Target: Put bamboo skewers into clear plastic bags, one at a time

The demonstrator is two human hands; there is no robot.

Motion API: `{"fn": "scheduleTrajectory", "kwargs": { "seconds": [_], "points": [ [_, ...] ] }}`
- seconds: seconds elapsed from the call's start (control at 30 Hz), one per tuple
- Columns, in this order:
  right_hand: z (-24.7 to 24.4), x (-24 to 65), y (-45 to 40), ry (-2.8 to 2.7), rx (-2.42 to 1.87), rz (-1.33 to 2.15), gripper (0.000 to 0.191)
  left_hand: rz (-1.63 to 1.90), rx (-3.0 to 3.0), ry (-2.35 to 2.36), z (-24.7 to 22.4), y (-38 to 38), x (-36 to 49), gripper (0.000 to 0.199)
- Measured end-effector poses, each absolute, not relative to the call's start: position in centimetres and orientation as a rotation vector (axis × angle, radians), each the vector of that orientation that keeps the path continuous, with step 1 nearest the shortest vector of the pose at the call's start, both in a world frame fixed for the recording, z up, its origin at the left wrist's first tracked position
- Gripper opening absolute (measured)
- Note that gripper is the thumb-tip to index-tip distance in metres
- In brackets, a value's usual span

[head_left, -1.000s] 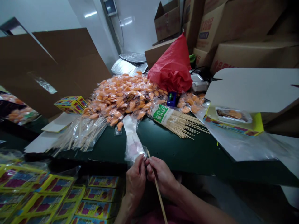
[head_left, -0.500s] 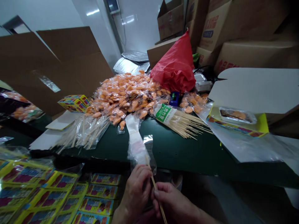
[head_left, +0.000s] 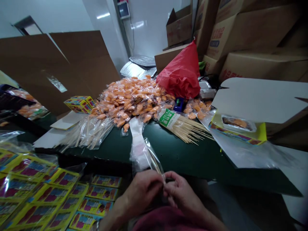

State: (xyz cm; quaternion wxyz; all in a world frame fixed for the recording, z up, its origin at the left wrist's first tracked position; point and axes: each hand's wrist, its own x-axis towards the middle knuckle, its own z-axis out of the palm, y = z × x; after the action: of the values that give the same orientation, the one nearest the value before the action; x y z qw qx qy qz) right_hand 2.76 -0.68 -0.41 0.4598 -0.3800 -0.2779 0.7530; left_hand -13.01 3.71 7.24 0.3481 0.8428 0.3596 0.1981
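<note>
At the table's front edge, my left hand is closed on the lower end of a narrow clear plastic sleeve. Close against it, my right hand pinches the same end. Thin sticks show inside the sleeve, which points up and away from me. Beside it on the green table lies a stack of white and clear sleeves. An opened pack of bamboo sticks with a green label lies to the right, and a bag of pale sticks to the left.
A heap of wrapped orange pieces fills the table's back, beside a red bag. An open yellow box holding a tray stands right. Packed yellow boxes are at lower left; cartons rise behind.
The sticks, bare in my hands before, now sit inside the clear sleeve. My hands have come together at its lower end, and the view has shifted slightly.
</note>
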Motion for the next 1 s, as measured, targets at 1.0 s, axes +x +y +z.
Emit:
{"fn": "scheduleTrajectory", "kwargs": {
  "seconds": [1.0],
  "points": [
    [12.0, 7.3, 12.3, -1.262, -0.932, 0.677, 0.017, 1.208, 2.490, 0.920, 17.2, 16.3, -7.7, 0.008]
  ]
}}
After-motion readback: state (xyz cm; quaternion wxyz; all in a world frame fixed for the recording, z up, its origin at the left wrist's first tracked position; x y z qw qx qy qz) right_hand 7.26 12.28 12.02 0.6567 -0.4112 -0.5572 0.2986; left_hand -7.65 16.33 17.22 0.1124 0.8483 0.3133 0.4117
